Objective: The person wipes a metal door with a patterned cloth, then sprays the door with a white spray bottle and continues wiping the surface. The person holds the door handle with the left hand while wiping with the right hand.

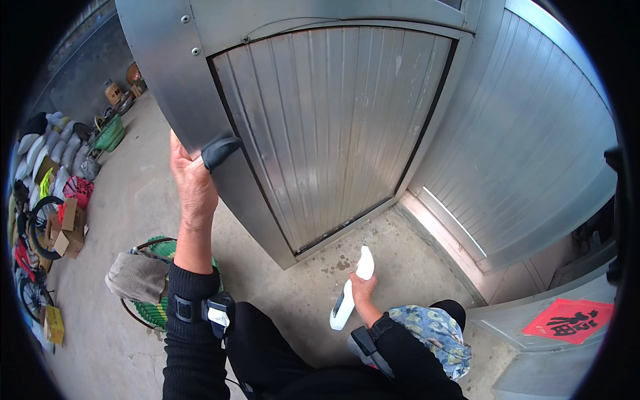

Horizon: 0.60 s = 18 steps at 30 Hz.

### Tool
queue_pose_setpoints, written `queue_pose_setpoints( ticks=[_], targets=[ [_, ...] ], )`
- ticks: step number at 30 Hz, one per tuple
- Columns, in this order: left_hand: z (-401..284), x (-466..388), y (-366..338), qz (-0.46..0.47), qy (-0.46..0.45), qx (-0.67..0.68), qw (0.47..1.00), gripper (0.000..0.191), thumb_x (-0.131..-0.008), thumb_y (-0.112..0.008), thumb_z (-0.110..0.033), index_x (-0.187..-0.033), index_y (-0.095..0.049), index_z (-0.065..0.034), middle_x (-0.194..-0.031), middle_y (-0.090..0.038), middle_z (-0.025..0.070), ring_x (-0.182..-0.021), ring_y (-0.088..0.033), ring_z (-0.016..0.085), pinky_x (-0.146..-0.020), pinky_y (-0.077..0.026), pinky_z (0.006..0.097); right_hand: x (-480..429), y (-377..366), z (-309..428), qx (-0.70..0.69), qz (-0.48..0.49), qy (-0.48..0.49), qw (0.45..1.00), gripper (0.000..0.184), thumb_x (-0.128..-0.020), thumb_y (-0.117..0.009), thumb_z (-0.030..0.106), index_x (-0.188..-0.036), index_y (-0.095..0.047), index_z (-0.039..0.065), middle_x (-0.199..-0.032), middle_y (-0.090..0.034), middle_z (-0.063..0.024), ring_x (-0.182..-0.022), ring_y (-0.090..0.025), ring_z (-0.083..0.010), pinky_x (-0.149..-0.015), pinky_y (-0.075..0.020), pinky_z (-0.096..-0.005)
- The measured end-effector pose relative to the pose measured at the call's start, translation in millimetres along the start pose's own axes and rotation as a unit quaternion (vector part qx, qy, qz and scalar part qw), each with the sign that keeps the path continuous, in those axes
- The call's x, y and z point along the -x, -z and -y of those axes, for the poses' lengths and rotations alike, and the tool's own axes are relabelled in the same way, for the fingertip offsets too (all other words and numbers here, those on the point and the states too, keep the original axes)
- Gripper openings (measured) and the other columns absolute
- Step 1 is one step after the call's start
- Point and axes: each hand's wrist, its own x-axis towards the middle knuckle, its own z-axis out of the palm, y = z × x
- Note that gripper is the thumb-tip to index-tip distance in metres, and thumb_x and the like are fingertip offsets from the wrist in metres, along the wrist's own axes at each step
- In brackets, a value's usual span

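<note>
My left hand [192, 180] grips the edge of a metal door [325, 130], its fingers passing behind the edge. A dark thumb covering [220, 151] lies against the door's front. Lower right, my right hand [363, 289] is closed around a white spray bottle [344, 310], held upright but tilted, above the concrete floor. The bottle's nozzle end points up toward the door's lower part. Dark wet spots [343, 263] mark the floor near the bottle and the door's bottom edge.
A green woven basket [150, 312] with a grey cloth [137, 277] stands left of my legs. Sacks, cardboard boxes [72, 227] and bicycles line the far left. A ribbed metal panel [520, 135] stands at right, above a pale sill. A red paper decoration [570, 321] is at lower right.
</note>
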Motion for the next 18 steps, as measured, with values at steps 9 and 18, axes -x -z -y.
queue_pose_setpoints(
  ticks=[9, 18],
  targets=[
    [4.6, -1.8, 4.2, -0.009, 0.003, -0.008, 1.000, 0.056, -0.072, -0.072, -0.002, -0.123, -0.048, -0.0042, -0.110, -0.061, 0.0047, -0.099, -0.060, 0.015, -0.090, -0.047, 0.0279, -81.2, 62.1, 31.3, 0.065, -0.079, 0.104, 0.989, 0.046, -0.072, -0.068, 0.002, -0.114, -0.051, 0.002, -0.099, -0.059, -0.0084, -0.091, -0.056, -0.0198, -0.082, -0.0456, -0.0328],
    [13.1, -1.9, 18.6, -0.035, -0.011, -0.019, 0.999, 0.056, -0.076, -0.064, -0.001, -0.128, -0.045, -0.0028, -0.114, -0.060, 0.0067, -0.101, -0.060, 0.015, -0.089, -0.047, 0.0275, -142.4, 107.2, 56.0, 0.000, -0.070, 0.153, 0.986, 0.050, -0.072, -0.068, 0.001, -0.119, -0.052, 0.000, -0.105, -0.060, -0.0072, -0.097, -0.056, -0.0176, -0.087, -0.0446, -0.0323]
  ],
)
